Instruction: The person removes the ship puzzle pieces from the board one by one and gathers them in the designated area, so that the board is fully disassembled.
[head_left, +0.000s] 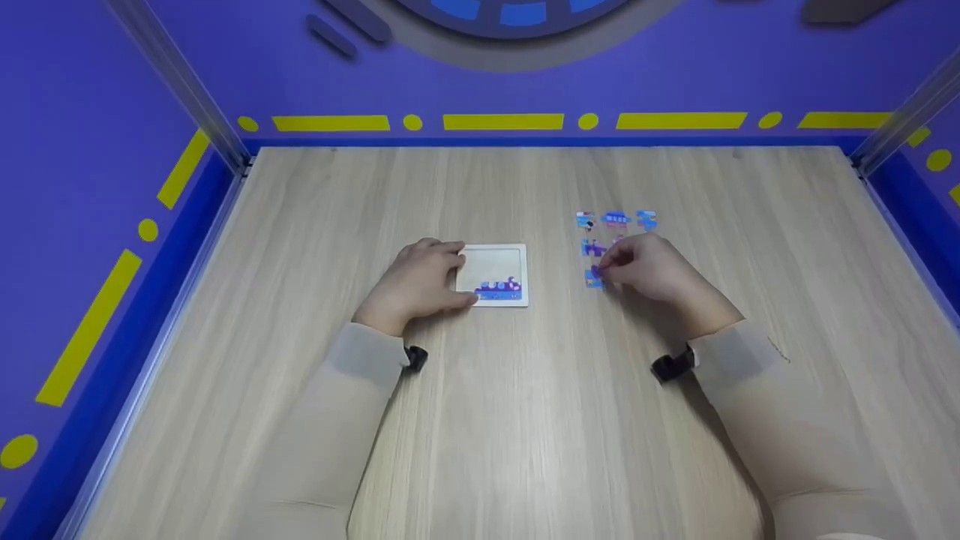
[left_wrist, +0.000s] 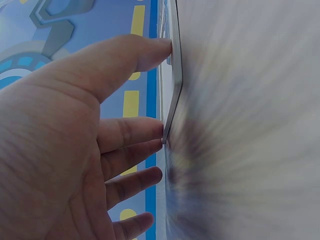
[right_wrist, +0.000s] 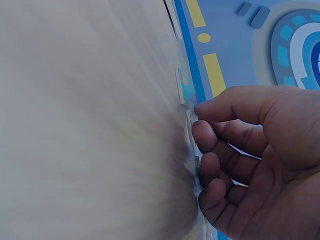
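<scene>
A white-framed puzzle tray (head_left: 524, 262) lies on the table, with joined purple and blue pieces (head_left: 498, 289) along its near right part. My left hand (head_left: 421, 281) holds the tray by its left side, thumb on the near edge and forefinger at the far corner. To the right, the fingertips of my right hand (head_left: 651, 271) pinch the edge of a blue and purple puzzle piece (head_left: 592, 280). In the right wrist view, thumb and forefinger meet beside that piece (right_wrist: 186, 89), the other fingers curled. My right hand partly hides the loose pieces around it.
Several loose puzzle pieces lie beyond my right hand, among them a blue vehicle piece (head_left: 616, 218), a corner-like piece (head_left: 646, 219) and a purple one (head_left: 593, 247). Blue panels (head_left: 510, 90) with yellow marks wall in the wooden table (head_left: 480, 420).
</scene>
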